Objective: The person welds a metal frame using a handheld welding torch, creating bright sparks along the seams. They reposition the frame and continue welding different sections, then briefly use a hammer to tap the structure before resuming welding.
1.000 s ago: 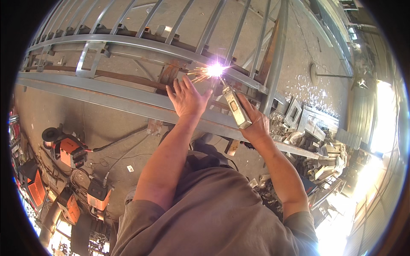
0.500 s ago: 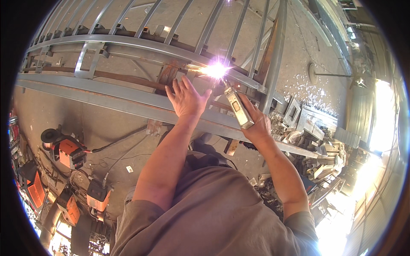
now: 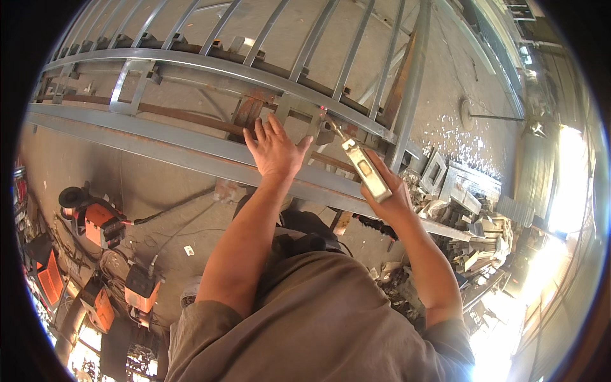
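My right hand (image 3: 393, 196) is wrapped around a boxy metal welding torch (image 3: 365, 169). Its thin nozzle points up and left at a joint on the long grey steel rail (image 3: 254, 75), where a small red glow shows. My left hand (image 3: 275, 151) hovers palm down, fingers spread, holding nothing. Just beyond its fingertips is a small rectangular metal bracket (image 3: 294, 103) against the rail; whether the thumb touches it I cannot tell. Upright bars (image 3: 307, 44) run away from the rail. A wider steel beam (image 3: 159, 142) crosses beneath my left hand.
Orange and black machines (image 3: 102, 223) with cables stand on the floor at left. Metal offcuts (image 3: 461, 188) are piled at right. A round disc on a rod (image 3: 468, 113) lies beyond them. A rusty plate (image 3: 251, 109) sits left of the bracket.
The bright welding arc and its sparks have gone out, leaving a small red glow. The torch has drawn back slightly toward me and right. My left hand has shifted a little left.
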`<move>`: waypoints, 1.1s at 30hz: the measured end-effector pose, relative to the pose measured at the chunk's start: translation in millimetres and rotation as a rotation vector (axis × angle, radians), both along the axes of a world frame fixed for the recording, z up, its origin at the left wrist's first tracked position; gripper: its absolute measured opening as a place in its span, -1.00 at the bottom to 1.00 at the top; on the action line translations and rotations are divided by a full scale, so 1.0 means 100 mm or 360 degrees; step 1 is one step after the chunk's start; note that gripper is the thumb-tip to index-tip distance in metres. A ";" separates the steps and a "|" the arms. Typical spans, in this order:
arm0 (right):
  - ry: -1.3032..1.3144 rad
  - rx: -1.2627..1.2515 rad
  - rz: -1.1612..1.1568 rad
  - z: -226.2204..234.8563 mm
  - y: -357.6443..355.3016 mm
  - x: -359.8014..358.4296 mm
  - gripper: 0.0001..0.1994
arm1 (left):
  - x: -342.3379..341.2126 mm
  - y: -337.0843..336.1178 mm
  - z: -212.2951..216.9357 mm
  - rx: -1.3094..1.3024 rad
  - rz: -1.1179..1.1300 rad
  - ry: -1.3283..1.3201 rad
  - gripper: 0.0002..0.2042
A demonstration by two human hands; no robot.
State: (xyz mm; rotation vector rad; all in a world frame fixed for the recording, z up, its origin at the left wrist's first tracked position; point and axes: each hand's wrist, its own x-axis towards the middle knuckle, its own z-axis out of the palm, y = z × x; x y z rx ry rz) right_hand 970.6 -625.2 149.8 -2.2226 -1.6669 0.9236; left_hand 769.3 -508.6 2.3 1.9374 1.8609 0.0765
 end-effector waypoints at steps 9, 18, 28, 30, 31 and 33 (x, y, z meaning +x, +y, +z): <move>0.0576 -0.0489 0.0132 0.59 0.26 0.61 -0.27 | -1.02 -0.14 -0.08 0.0810 0.0944 -0.0062 -0.13; 0.1385 -0.1088 0.0161 -0.26 1.14 0.51 -0.64 | -0.84 0.03 -0.13 0.0356 0.2303 -0.1021 -0.26; 0.1442 -0.1195 0.0163 -0.72 1.28 0.46 -0.46 | -0.87 0.08 -0.11 0.0209 0.2319 -0.0731 -0.24; 0.1421 -0.1217 0.0189 -0.73 1.28 0.46 -0.47 | -0.86 0.09 -0.08 0.0206 0.2308 -0.0668 -0.23; 0.1369 -0.1230 0.0189 -0.73 1.29 0.46 -0.47 | -0.86 0.10 -0.06 0.0187 0.2306 -0.0646 -0.22; 0.1438 -0.1177 0.0180 -0.70 1.27 0.47 -0.73 | -0.85 0.10 -0.04 0.0194 0.2324 -0.0713 -0.22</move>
